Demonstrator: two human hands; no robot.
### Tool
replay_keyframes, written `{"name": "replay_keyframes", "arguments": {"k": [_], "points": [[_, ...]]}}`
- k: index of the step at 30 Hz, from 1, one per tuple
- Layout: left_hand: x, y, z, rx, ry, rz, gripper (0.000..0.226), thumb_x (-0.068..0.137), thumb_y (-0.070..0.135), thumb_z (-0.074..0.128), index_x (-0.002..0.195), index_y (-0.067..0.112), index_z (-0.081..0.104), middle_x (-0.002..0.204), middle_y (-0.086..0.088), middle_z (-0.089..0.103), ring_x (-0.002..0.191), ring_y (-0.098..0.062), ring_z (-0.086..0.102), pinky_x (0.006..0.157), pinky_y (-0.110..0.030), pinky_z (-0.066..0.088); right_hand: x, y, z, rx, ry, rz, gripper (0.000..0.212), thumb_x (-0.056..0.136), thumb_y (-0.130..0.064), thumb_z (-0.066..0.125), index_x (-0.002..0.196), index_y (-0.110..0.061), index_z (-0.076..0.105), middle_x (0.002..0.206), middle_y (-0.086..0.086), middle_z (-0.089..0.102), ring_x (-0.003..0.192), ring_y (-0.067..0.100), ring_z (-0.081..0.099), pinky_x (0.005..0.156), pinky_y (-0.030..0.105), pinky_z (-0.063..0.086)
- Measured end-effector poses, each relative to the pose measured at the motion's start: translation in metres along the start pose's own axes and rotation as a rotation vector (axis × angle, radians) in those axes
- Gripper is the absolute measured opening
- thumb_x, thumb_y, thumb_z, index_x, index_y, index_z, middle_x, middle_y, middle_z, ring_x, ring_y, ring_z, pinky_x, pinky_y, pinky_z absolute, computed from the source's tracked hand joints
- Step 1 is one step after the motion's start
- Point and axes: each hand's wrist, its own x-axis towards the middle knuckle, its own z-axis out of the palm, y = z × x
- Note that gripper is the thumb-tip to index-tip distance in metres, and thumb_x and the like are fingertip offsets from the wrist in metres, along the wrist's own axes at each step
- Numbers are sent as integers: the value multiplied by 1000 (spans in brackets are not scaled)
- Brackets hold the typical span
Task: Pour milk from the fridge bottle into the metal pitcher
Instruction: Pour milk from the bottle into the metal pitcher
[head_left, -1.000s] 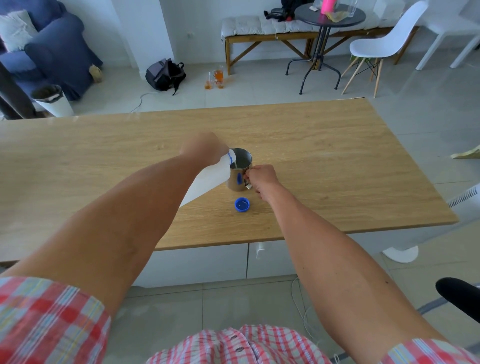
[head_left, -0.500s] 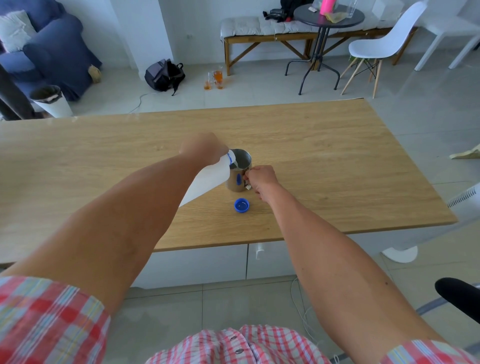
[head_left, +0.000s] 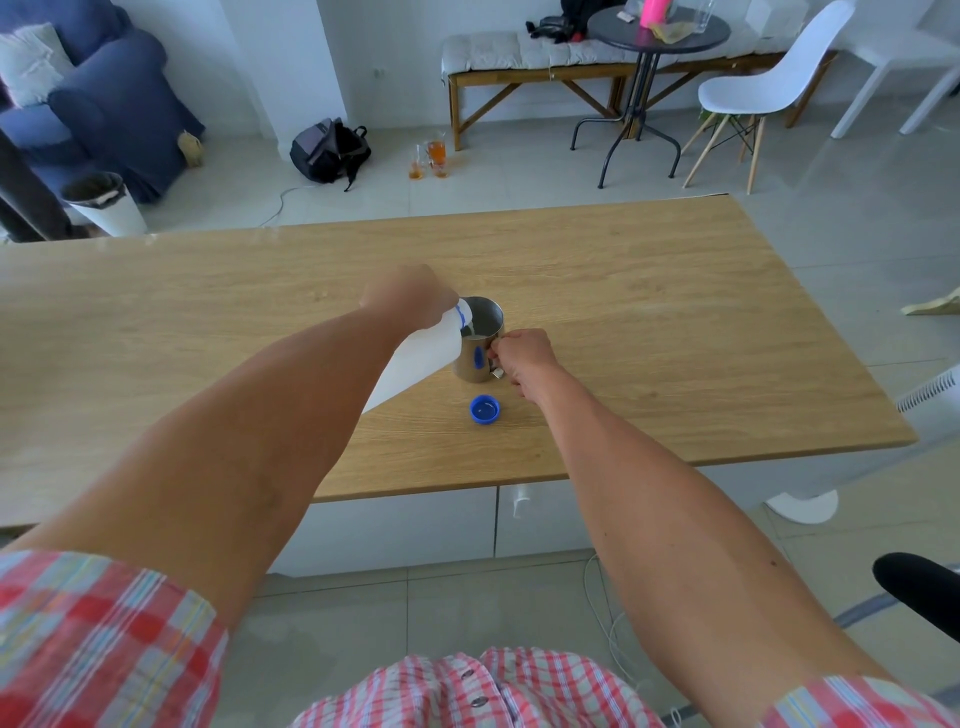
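Note:
A white plastic milk bottle (head_left: 415, 361) is tipped to the right, its blue-ringed mouth over the rim of the metal pitcher (head_left: 478, 345). My left hand (head_left: 408, 293) grips the bottle near its neck. White milk runs from the mouth into the pitcher, and milk shows inside it. The pitcher stands upright on the wooden table (head_left: 649, 312). My right hand (head_left: 522, 358) is closed on the pitcher's handle at its right side. The bottle's blue cap (head_left: 485, 409) lies open side up on the table just in front of the pitcher.
The table's near edge runs above white drawers (head_left: 405, 525). A white fan (head_left: 930, 397) stands at the table's right end. Beyond the far edge are a black backpack (head_left: 330, 148), glasses on the floor (head_left: 431, 158), a white chair (head_left: 753, 88) and a round black table (head_left: 657, 28).
The bottle has tipped slightly further and milk now flows into the pitcher. Both hands stay in the same places.

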Motion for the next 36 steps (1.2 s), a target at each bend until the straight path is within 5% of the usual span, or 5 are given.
{"name": "replay_keyframes", "arguments": {"k": [8,22,36], "points": [[0,1,0,5,-8,5,32,99,42,47,96,13,61,82,-4,56,80,-26,58,66,-34,40,1,0,1,0,-5,-2,18,90,-2,51,89,-13,65,83,11,59,70,21,45,51,27,31],[-1,2,-2,12,-17,-8,32,100,43,47,93,14,59,82,-4,56,66,-21,51,59,-32,36,-3,-2,-1,-1,0,4,18,92,-1,51,91,-13,65,83,11,58,55,16,38,46,23,30],[-2,5,-2,29,-21,-1,33,100,42,46,96,13,60,81,-4,54,82,-27,57,68,-34,39,0,-1,-1,-1,-4,12,18,93,-1,52,92,-12,66,83,10,58,57,16,38,48,24,30]]}}
